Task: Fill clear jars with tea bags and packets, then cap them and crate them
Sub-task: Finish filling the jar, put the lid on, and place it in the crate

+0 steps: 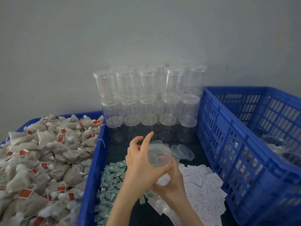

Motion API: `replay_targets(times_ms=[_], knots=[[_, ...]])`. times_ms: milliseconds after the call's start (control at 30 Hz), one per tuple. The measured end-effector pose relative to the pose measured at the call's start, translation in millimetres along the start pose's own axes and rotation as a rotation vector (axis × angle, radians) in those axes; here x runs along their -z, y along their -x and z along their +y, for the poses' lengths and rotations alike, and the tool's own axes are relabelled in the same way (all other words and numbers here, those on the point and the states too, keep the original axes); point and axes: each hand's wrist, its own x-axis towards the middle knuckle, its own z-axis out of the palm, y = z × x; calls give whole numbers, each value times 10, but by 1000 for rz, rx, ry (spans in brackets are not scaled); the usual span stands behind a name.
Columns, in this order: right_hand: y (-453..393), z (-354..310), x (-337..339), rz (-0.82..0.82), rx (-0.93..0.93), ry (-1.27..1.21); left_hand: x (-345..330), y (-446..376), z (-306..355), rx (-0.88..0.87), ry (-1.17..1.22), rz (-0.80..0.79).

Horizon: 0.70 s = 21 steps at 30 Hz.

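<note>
Here, largest first.
Wall: a plain grey wall [146, 30] fills the upper half of the view.
Crate: a blue slatted crate [228, 144] stands at the right, with clear jars partly visible inside.
Tea bags: a heap of grey-brown tea bags [40, 157] with red tags fills a blue tray [91, 168] at the left.
Jar stack: capped empty clear jars [146, 98] are stacked in rows against the wall, behind the hands.
White packets: white printed packets [203, 185] lie spread to the right of the hands.
Green packets: green packets [112, 180] lie piled just left of the hands.
Loose lids: clear lids [182, 151] lie near the crate.
Held jar: a clear jar [160, 156] sits between both hands, mouth tilted toward the camera, something pale inside.
Left hand: the left hand [141, 163] has its thumb against the jar's side and its fingers spread, lifted off the rim.
Right hand: the right hand [169, 181] wraps the jar from below, fingers curled round it.
</note>
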Motion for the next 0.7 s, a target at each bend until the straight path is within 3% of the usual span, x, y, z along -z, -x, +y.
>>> replay_targets(times_ms=[67, 133, 200, 367, 567, 700], knots=[[0, 34, 28, 6, -18, 9, 101, -53, -30, 3, -103, -220], [-2, 56, 65, 9, -34, 1, 233, -83, -76, -32, 44, -481], [-1, 80, 96, 18, -40, 14, 360, -86, -119, -62, 173, -628], [13, 74, 79, 11, -17, 17, 381, -119, -155, -58, 49, -486], [5, 77, 87, -23, -32, 40, 322, -169, -213, -26, 205, -507], [-12, 49, 27, 35, -39, 65, 105, -121, -87, 114, 146, -222]])
